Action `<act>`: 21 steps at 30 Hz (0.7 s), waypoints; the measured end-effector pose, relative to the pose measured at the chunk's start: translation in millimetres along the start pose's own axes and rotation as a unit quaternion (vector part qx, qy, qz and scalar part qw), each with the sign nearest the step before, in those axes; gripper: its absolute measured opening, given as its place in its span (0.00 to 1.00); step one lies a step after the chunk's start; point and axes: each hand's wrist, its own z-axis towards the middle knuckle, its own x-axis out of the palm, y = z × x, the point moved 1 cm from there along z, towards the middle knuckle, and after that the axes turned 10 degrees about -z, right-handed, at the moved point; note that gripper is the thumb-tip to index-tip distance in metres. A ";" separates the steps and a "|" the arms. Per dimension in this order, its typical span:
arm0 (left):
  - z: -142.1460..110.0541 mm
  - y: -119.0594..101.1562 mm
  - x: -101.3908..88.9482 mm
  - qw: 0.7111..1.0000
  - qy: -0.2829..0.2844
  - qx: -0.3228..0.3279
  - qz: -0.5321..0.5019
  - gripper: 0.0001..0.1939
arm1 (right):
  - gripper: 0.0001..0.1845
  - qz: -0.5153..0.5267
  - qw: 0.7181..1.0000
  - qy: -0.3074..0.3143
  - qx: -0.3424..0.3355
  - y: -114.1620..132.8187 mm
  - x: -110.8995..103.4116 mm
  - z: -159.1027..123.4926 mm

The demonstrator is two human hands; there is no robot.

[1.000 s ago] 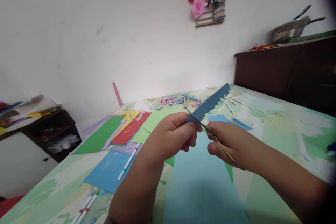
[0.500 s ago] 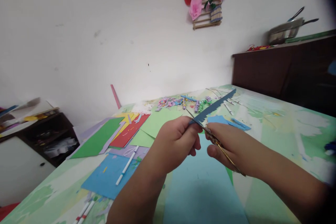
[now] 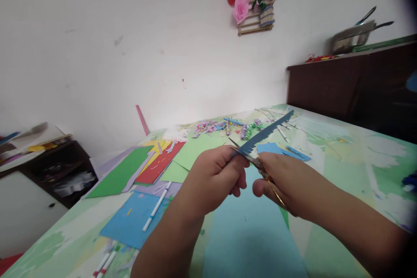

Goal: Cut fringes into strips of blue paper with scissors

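Between the fingers of my left hand (image 3: 217, 176) is one end of a dark blue paper strip (image 3: 265, 134). The strip slants up to the right, and its lower edge is cut into a jagged fringe. My right hand (image 3: 282, 178) grips a pair of gold-handled scissors (image 3: 257, 163). Their blades are parted and lie around the strip close to my left fingertips. Below both hands a light blue sheet (image 3: 250, 230) rests on the table.
Coloured sheets, including a green one (image 3: 122, 173) and a red one (image 3: 161, 163), lie at the left. A white marker (image 3: 157, 206) rests on a blue sheet (image 3: 125, 219). Paper scraps (image 3: 210, 127) gather near the wall. A dark cabinet (image 3: 325, 84) borders the table at right.
The scissor blades have parted wider at the strip's held end, and my right hand's grip has shifted on the handles. My left hand keeps hold of the strip.
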 end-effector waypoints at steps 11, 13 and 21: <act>-2.6 -5.7 -1.1 0.999 0.006 -0.038 -0.033 0.09 | 0.17 -0.015 0.999 -0.041 -0.019 -3.2 1.4 2.1; -2.0 -2.9 -0.7 0.999 0.006 -0.024 -0.044 0.09 | 0.16 0.009 0.999 -0.022 -0.027 -3.0 -1.3 2.0; 0.0 2.7 3.8 0.999 -0.021 0.015 -0.033 0.10 | 0.15 0.029 0.998 -0.032 -0.054 -9.7 5.4 -1.7</act>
